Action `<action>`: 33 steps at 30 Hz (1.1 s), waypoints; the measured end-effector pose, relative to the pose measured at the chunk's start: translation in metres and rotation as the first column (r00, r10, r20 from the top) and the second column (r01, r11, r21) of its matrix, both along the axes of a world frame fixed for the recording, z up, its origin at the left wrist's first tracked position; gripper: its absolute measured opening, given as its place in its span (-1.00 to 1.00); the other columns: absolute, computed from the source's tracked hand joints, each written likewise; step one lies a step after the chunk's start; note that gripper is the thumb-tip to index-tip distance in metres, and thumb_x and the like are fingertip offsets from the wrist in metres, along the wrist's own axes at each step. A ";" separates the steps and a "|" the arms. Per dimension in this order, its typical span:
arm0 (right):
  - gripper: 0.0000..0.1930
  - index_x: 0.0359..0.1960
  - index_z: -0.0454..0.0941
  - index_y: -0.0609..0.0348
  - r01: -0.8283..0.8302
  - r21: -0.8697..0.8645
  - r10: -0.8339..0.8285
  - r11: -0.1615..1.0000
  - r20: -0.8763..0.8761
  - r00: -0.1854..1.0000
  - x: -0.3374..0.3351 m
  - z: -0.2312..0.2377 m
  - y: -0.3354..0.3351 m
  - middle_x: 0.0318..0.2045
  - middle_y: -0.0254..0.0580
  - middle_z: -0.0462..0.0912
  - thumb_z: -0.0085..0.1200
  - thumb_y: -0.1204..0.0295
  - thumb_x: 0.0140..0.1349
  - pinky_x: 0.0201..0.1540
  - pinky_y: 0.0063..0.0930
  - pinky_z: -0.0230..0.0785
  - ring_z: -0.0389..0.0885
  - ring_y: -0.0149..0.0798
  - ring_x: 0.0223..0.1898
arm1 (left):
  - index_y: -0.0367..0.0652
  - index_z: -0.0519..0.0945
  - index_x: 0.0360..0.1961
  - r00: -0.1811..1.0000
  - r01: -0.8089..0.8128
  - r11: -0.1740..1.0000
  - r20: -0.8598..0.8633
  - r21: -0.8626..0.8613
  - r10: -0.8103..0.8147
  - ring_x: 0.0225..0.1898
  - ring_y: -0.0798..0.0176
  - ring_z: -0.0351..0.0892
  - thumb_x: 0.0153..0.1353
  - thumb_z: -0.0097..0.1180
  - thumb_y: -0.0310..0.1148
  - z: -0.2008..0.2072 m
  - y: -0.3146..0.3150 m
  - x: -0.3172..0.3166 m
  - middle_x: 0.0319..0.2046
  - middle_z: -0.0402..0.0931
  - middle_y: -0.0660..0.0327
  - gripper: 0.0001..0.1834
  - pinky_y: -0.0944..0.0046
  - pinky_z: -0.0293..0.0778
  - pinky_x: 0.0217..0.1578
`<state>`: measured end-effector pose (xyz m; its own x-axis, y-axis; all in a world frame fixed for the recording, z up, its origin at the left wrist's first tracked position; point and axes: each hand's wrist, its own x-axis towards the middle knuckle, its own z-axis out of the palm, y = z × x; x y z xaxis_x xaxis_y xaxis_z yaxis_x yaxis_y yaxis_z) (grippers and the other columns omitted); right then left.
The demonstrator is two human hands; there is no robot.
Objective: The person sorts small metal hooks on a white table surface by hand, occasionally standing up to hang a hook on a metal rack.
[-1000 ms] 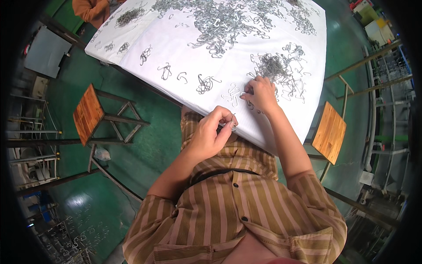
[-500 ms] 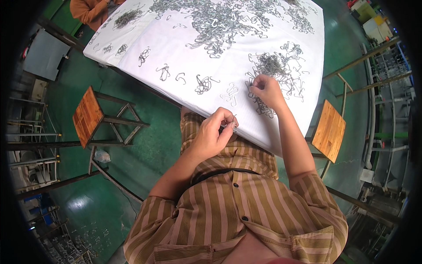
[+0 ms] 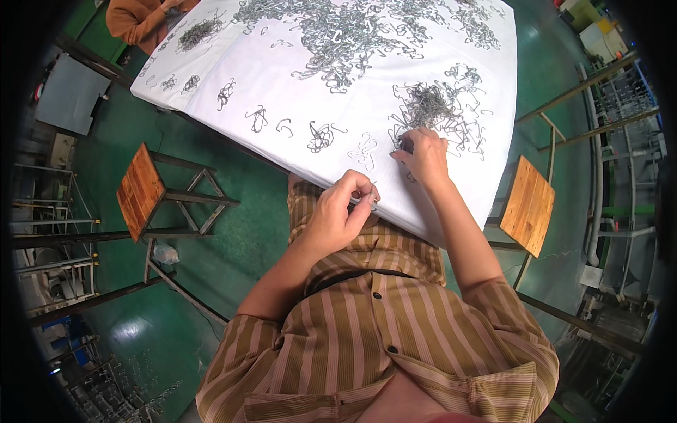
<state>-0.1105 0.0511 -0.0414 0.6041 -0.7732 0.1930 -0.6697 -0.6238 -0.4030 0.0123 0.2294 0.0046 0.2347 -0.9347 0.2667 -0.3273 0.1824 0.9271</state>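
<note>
At the near edge of the white-covered table, my left hand is closed, its thumb and fingers pinching small metal hooks whose thin ends poke out by the fingertips. Farther right, my right hand reaches over the near side of a dark heap of wire hooks. Its thumb and forefinger are apart; the palm hides some hooks beneath. Between my hands lies a small group of pale, shiny hooks. Left of that sits a darker clump of hooks.
A broad spread of metal hooks covers the far part of the table. Several small clusters run along its left edge. Wooden-topped stools stand left and right. A person in an orange sleeve is at the far left corner.
My right hand has shifted slightly left and nearer me, and its thumb and forefinger have spread apart from a pinch. My left hand stays almost in place, still closed.
</note>
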 end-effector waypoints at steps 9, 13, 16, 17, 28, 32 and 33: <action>-0.85 -0.39 0.59 0.29 -0.157 0.696 -0.117 0.700 0.328 0.937 -0.011 0.021 0.000 -0.55 -0.29 0.60 0.23 0.54 -0.04 -0.45 -0.61 0.37 0.52 -0.51 -0.53 | -0.26 0.34 -0.32 0.999 0.004 1.000 -0.034 0.021 -0.003 -0.43 0.43 0.42 0.19 -0.06 -0.60 -0.004 0.001 -0.001 -0.42 0.54 0.19 -0.93 0.40 0.37 -0.34; -0.91 -0.43 0.60 0.32 -0.424 0.693 -0.027 0.584 0.538 0.843 -0.022 0.037 0.012 -0.59 -0.34 0.59 0.13 0.60 -0.02 -0.43 -0.65 0.37 0.50 -0.55 -0.54 | -0.27 0.34 -0.31 1.000 0.013 1.000 -0.027 0.000 -0.012 -0.40 0.40 0.47 0.20 -0.06 -0.60 -0.009 -0.001 -0.001 -0.41 0.53 0.18 -0.94 0.39 0.39 -0.32; -0.86 -0.41 0.58 0.33 -0.529 0.665 0.087 0.527 0.577 0.812 -0.028 0.056 0.021 -0.54 -0.30 0.58 0.04 0.67 -0.04 -0.39 -0.62 0.41 0.51 -0.50 -0.49 | -0.28 0.35 -0.31 1.000 0.009 1.000 0.010 -0.001 -0.009 -0.37 0.38 0.49 0.19 -0.06 -0.60 -0.009 -0.002 -0.001 -0.42 0.51 0.19 -0.94 0.39 0.41 -0.31; -0.84 -0.40 0.56 0.34 -0.554 0.660 0.120 0.507 0.583 0.804 -0.029 0.061 0.024 -0.52 -0.29 0.57 0.00 0.70 -0.05 -0.37 -0.61 0.43 0.52 -0.47 -0.46 | -0.27 0.35 -0.31 1.000 0.016 1.000 0.014 0.021 -0.016 -0.38 0.38 0.49 0.19 -0.05 -0.59 -0.010 -0.002 -0.001 -0.43 0.51 0.19 -0.94 0.39 0.40 -0.32; -0.78 -0.34 0.46 0.27 -0.548 0.476 0.170 0.688 0.628 0.760 -0.027 0.083 0.052 -0.43 -0.31 0.52 0.02 0.74 -0.06 -0.28 -0.59 0.39 0.50 -0.49 -0.38 | -0.25 0.39 -0.34 0.969 0.053 0.998 0.242 0.018 -0.056 -0.41 0.06 0.48 0.12 0.08 -0.51 -0.008 0.000 -0.003 -0.44 0.47 0.10 -0.87 0.20 0.36 -0.41; -0.79 -0.33 0.45 0.21 -0.505 0.367 0.239 0.781 0.573 0.784 -0.026 0.085 0.065 -0.48 -0.35 0.53 0.02 0.68 -0.05 -0.47 -0.61 0.37 0.52 -0.48 -0.44 | -0.25 0.41 -0.32 0.962 0.105 0.991 0.243 0.079 -0.121 -0.36 0.04 0.49 0.10 0.10 -0.50 -0.002 0.003 -0.001 -0.41 0.48 0.10 -0.85 0.19 0.38 -0.38; -0.79 -0.33 0.45 0.21 -0.516 0.343 0.259 0.785 0.574 0.777 -0.026 0.084 0.067 -0.48 -0.33 0.53 0.03 0.68 -0.05 -0.49 -0.60 0.37 0.53 -0.46 -0.44 | -0.25 0.42 -0.31 0.962 0.125 0.988 0.231 0.087 -0.142 -0.35 0.06 0.50 0.10 0.11 -0.50 -0.001 0.004 0.002 -0.40 0.49 0.10 -0.85 0.19 0.38 -0.38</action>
